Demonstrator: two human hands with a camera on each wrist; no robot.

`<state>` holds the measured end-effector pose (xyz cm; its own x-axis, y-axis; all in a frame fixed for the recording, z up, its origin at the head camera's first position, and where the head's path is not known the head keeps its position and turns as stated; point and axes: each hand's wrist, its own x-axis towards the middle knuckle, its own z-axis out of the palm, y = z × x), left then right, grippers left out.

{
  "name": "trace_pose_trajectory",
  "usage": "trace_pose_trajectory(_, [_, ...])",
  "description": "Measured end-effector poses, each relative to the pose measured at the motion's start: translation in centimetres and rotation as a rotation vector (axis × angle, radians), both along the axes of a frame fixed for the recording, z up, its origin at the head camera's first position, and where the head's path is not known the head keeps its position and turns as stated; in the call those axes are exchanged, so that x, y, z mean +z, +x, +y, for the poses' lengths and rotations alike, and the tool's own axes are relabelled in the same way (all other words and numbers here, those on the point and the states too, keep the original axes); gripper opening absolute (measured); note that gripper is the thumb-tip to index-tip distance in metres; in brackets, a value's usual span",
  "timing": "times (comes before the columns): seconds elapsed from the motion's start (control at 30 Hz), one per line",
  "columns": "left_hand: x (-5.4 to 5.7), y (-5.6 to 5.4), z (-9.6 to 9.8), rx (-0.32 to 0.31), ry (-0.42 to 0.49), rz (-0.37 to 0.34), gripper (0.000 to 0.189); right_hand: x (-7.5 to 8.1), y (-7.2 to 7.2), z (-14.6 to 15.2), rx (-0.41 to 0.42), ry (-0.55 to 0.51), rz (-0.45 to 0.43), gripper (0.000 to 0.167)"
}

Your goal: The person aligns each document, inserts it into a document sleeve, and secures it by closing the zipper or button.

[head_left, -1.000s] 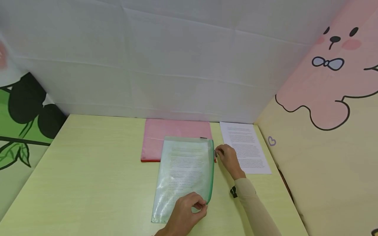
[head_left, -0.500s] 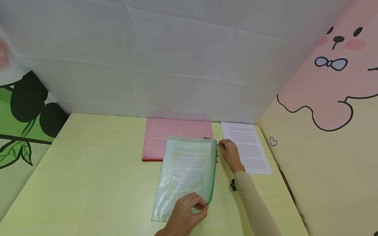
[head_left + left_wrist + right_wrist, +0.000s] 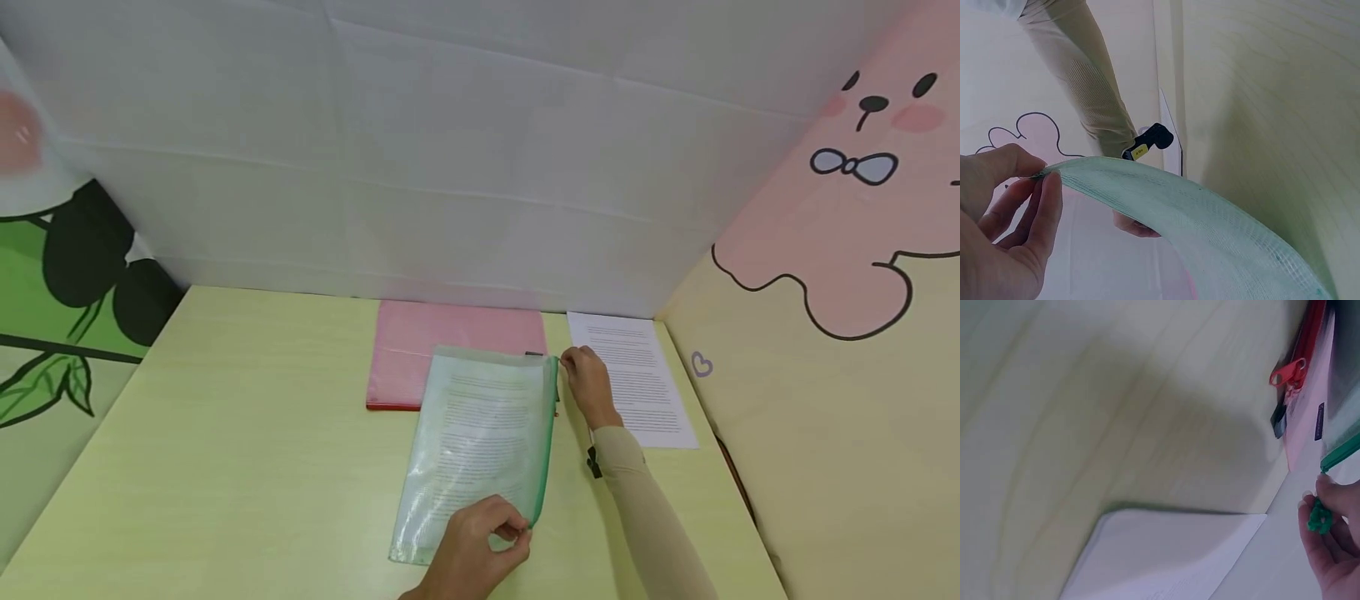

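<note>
A translucent green mesh zip pouch (image 3: pixel 480 433), with printed sheets showing through it, is held with its zipper edge on the right. My left hand (image 3: pixel 476 537) pinches the near end of that zipper edge; in the left wrist view, thumb and fingers (image 3: pixel 1047 200) grip the pouch corner, and the mesh curves away from them. My right hand (image 3: pixel 588 383) is at the far end of the zipper edge. In the right wrist view its thumb and fingers pinch a green zipper pull (image 3: pixel 1319 519) beside the end of the green zipper (image 3: pixel 1341 452).
A pink zip pouch (image 3: pixel 397 358) with a red zipper (image 3: pixel 1310 344) lies behind, partly under the green one. Printed white sheets (image 3: pixel 652 400) lie at the back right, near the side wall. A pale wall (image 3: pixel 450 208) closes off the table's (image 3: pixel 247 450) far side.
My right hand has moved away from me along the zipper edge to the far corner of the green pouch. The left hand keeps its pinch on the near corner.
</note>
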<state>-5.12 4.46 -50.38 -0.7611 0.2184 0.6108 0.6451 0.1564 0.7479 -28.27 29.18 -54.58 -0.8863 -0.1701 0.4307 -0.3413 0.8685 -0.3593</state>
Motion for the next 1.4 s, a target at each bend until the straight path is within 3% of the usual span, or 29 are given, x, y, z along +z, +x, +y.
trace_pose_trajectory(0.37, [0.1,0.1,0.7,0.089,0.042,-0.061,0.028,0.2,0.4,0.1,-0.056,-0.176,-0.174,0.005])
trace_pose_trajectory(0.53, [0.1,0.1,0.9,0.106,0.059,-0.085,0.027,0.1,0.8,0.3,-0.042,-0.182,-0.21,0.005])
trace_pose_trajectory(0.8, [0.1,0.1,1.0,0.109,0.079,-0.089,0.027,1.1,2.7,0.6,-0.045,-0.184,-0.276,0.008])
trace_pose_trajectory(0.97, [-0.1,0.1,1.1,0.111,0.079,-0.083,0.026,1.5,4.1,0.9,-0.067,-0.239,-0.394,0.011])
trace_pose_trajectory(1.23, [-0.2,0.1,1.2,0.097,0.077,-0.093,0.023,2.3,6.5,0.6,-0.062,-0.489,-0.676,0.02])
trace_pose_trajectory(1.4, [-0.3,0.1,1.1,0.045,0.067,-0.106,0.023,2.5,7.7,0.3,-0.078,-0.59,-0.742,0.023])
